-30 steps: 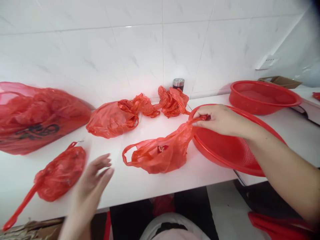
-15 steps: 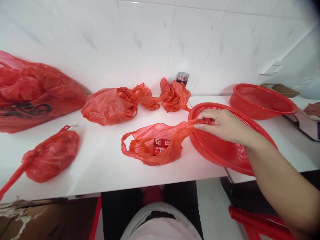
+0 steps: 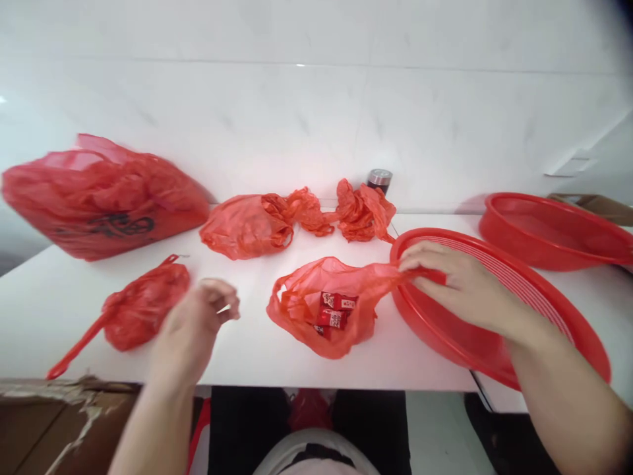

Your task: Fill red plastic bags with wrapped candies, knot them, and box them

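My right hand point(image 3: 457, 284) is closed on one handle of a red plastic bag point(image 3: 356, 343), pulling it out over the rim of a red perforated basket point(image 3: 425, 323). The bag's mouth gapes, and several small red packets point(image 3: 339, 319) with white print show inside. My left hand point(image 3: 195, 326) hovers over the table to the left of the bag, fingers loosely curled and apart, with nothing visible in them. Beside it lies another red plastic bag point(image 3: 131, 323), gathered shut, with its twisted end trailing toward the front edge.
Along the wall stand a large printed red bag point(image 3: 109, 204), a smaller filled bag point(image 3: 244, 227) and crumpled red plastic point(image 3: 363, 208). A dark metal-topped flask point(image 3: 380, 178) is behind them. Another red basket point(image 3: 544, 244) stands at right; a cardboard box point(image 3: 30, 429) is at lower left.
My left hand has come into view from below left. My right hand keeps hold of the bag handle. The view has shifted, and the packets show more clearly in the bag.
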The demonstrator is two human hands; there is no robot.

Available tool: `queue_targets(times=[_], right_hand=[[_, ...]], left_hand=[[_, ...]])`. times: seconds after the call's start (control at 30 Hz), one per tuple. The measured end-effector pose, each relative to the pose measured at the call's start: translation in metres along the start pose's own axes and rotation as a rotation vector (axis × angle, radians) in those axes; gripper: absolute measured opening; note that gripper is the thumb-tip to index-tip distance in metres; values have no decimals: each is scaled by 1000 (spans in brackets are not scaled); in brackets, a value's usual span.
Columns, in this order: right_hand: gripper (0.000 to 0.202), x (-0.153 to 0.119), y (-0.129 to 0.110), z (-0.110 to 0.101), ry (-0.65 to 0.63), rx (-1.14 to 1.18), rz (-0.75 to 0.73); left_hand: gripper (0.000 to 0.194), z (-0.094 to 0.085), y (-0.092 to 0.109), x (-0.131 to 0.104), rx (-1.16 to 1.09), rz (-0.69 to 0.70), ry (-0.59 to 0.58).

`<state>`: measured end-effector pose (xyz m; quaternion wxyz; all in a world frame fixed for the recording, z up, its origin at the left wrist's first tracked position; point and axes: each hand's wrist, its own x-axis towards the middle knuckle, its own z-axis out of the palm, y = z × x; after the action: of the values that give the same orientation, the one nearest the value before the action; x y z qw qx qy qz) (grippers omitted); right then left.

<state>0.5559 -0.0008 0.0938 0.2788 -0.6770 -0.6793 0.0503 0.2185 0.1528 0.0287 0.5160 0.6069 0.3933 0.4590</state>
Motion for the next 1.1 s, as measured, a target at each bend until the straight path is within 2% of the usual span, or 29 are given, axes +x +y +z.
queue_targets(times=[0.07,0.13,0.17,0.23,0.37,0.47,0.6,0.67,0.77,0.83,0.97,1.1], right_hand=[[17,-2,-1,1,63,8,-41],[18,-4,-3,2,122,48,-69],[18,-4,-4,1,145,76,-78],[18,-4,-6,1,180,144,-79],[8,0,-8,3,297,300,1],[6,11,-3,6,375,411,77],[15,32,7,9,429,478,198],[20,42,6,7,453,525,211],[26,58,-4,-2,302,587,178],[27,69,-12,-9,203,597,152],[29,91,-21,-21,179,632,59],[23,109,-24,-25,125,615,6]], left_hand=[[32,13,-3,-1,172,19,-87],[24,25,-7,-1,322,-10,-225],[22,28,-7,-1,350,-17,-274],[22,28,-3,-2,329,-3,-298],[17,12,16,2,104,47,-177],[15,6,28,16,-49,103,-99],[17,15,45,38,-338,55,-199],[18,20,57,47,-477,85,-224],[12,25,77,58,-529,179,-268],[9,26,87,65,-489,172,-334],[19,26,94,81,-435,138,-430],[29,27,91,97,-415,42,-424]])
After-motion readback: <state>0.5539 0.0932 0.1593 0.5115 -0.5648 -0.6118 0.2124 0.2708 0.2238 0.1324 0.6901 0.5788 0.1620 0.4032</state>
